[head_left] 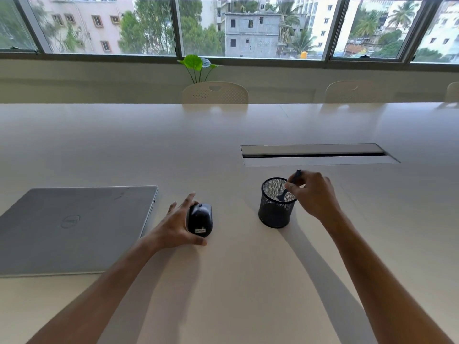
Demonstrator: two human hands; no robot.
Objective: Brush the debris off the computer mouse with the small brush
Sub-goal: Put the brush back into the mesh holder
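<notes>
Two bare forearms reach in from the near edge, one on each side. The left hand [177,223] lies on its side on the white table [223,281], fingers spread and thumb underneath, cupping one black Lenovo computer mouse [200,220] from its left — the mouse sits on the table just right of the palm. The right hand [314,194] hovers at the rim of one black wire-mesh pen cup [274,207], thumb and fingertips pinched on the dark handle of one small brush [290,186]. The brush slants down into the cup, its lower end inside the mesh and its top end poking above the knuckles; nothing else shows in the cup. The cup stands to the right of the mouse, apart from it.

One closed silver Dell laptop [74,227] lies flat on the left, near the left wrist. Farther back on the right, one long cable hatch [318,155] is set into the tabletop. Beyond the far edge, three pale chair backs [214,93] show — behind the middle-left one, a single green leafy plant [197,64]. A row of windows [248,26] looks out on buildings and trees.
</notes>
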